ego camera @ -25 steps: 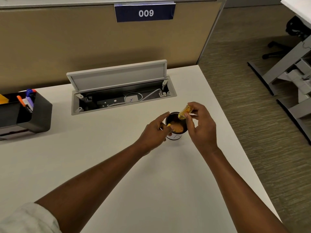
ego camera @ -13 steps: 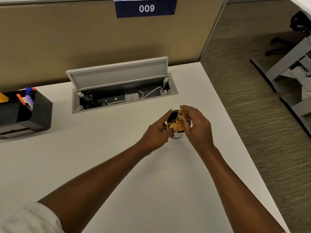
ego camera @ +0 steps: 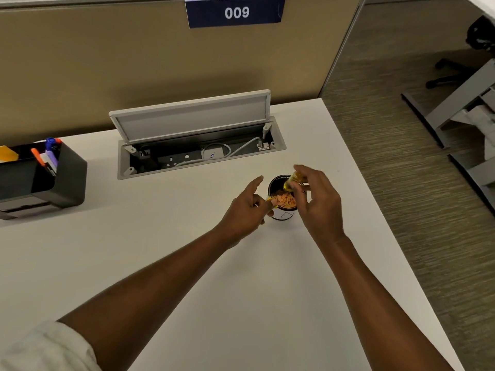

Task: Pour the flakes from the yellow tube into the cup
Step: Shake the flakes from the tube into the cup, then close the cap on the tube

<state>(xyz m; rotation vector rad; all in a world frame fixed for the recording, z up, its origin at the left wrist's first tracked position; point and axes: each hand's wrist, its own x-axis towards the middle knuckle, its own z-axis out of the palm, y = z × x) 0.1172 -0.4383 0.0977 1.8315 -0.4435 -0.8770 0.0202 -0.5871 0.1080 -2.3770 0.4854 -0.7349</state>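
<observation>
A small dark cup [ego camera: 276, 183] with a white label stands on the white desk and holds a heap of orange flakes [ego camera: 285, 201]. My right hand [ego camera: 318, 202] grips the yellow tube [ego camera: 292, 181], tilted mouth-down over the cup's opening. My left hand [ego camera: 245, 210] is at the cup's left side, pinching a small yellow piece against the rim with the index finger stretched out. The right palm hides the cup's right wall.
An open cable hatch [ego camera: 198, 145] with a raised lid lies in the desk behind the cup. A black organiser [ego camera: 67, 175] with pens stands at the far left. The desk's right edge [ego camera: 375, 223] runs close beside my right hand, with carpet beyond.
The tube has tipped from the cup's far rim to mouth-down over the opening, and more orange flakes now lie in the cup. My left hand has stayed at the cup.
</observation>
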